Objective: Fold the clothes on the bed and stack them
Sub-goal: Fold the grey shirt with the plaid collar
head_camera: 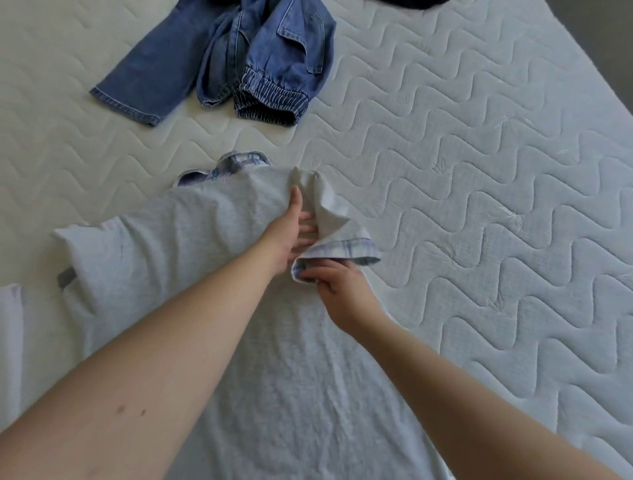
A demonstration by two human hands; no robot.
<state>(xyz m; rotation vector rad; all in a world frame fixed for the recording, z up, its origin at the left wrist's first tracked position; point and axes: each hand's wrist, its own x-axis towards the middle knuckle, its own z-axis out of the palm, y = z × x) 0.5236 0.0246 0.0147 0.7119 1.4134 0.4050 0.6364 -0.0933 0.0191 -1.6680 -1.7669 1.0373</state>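
Observation:
A light grey T-shirt (191,260) with blue-striped trim lies spread on the mattress, its collar at the far end. My left hand (291,236) lies flat with straight fingers on the shirt by the right shoulder, partly under the lifted sleeve. My right hand (334,279) pinches the striped cuff of that right sleeve (337,229), which is raised and folded in over the shirt. Crumpled blue jeans (239,65) lie further back on the bed.
The white quilted mattress (479,205) stretches bare to the right and between shirt and jeans. A dark garment (411,2) shows at the top edge. The bed's right edge (582,61) runs diagonally, with grey floor beyond.

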